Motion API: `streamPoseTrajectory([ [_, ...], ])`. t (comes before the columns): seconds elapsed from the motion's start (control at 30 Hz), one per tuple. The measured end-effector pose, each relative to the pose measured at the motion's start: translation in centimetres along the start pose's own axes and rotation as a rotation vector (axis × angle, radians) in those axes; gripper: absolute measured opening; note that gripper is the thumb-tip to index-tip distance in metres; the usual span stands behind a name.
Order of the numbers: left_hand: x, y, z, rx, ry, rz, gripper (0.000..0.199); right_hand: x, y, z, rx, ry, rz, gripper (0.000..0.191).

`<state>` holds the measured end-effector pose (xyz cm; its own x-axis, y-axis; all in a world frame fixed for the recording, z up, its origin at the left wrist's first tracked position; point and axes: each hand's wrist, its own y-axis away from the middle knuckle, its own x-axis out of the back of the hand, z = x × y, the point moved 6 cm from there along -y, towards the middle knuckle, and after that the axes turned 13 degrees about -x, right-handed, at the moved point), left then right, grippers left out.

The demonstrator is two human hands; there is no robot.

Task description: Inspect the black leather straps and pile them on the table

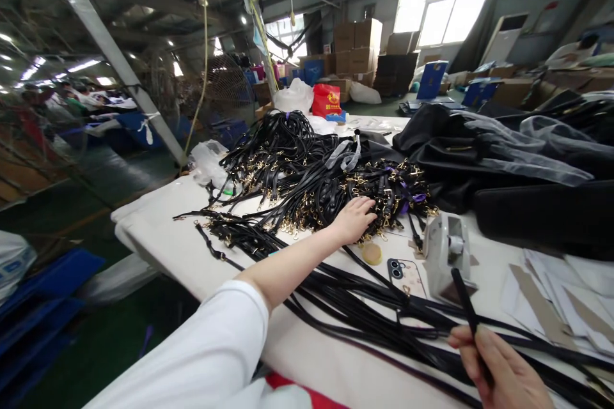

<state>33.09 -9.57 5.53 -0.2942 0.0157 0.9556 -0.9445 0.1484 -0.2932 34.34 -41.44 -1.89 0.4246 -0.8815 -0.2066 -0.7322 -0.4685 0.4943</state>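
Over straps [288,195], left hand [354,220] open

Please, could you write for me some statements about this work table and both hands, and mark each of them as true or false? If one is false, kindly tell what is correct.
1. The right hand holds a slim black piece. True.
2. The phone lies to the left of the white device in the picture. True.
3. The left hand grips the phone. False: it is at the pile of black straps, with fingers extended.
4. The metal clasps on the straps are silver. False: they are gold-coloured.
5. Purple ties show among the straps. True.
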Motion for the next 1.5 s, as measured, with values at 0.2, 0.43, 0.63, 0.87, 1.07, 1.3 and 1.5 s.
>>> streamPoseTrajectory([
  [0.2,0.0,-2.0,0.5,-0.036,0.064,-0.095,0.017,-0.2,0.2,-0.3,0.029,-0.045,0.011,0.042],
  [0.43,4.9,0.5,6.7,-0.05,0.356,-0.132,0.027,-0.6,-0.2,0.1,0.072,0.042,-0.032,0.051],
  [0.63,6.9,5.0,11.6,0.096,1.352,-0.224,0.024,-1.5,0.3,-0.3,0.15,0.061,-0.077,0.044],
  [0.87,7.8,7.1,12.2,0.205,1.704,-0.066,0.019,-5.2,3.6,-1.5,0.195,0.104,-0.102,0.038],
  [1.07,9.3,8.0,12.7,0.217,1.611,-0.008,0.038,-6.3,4.3,-1.8,0.214,0.092,-0.128,0.037],
  [1.3,9.8,8.8,12.1,0.314,1.938,0.031,0.045,-6.0,4.5,-2.1,0.21,0.12,-0.153,0.038],
  [1.5,10.2,9.0,12.0,0.365,1.981,0.057,0.026,-7.6,5.0,-2.6,0.241,0.179,-0.167,0.044],
])
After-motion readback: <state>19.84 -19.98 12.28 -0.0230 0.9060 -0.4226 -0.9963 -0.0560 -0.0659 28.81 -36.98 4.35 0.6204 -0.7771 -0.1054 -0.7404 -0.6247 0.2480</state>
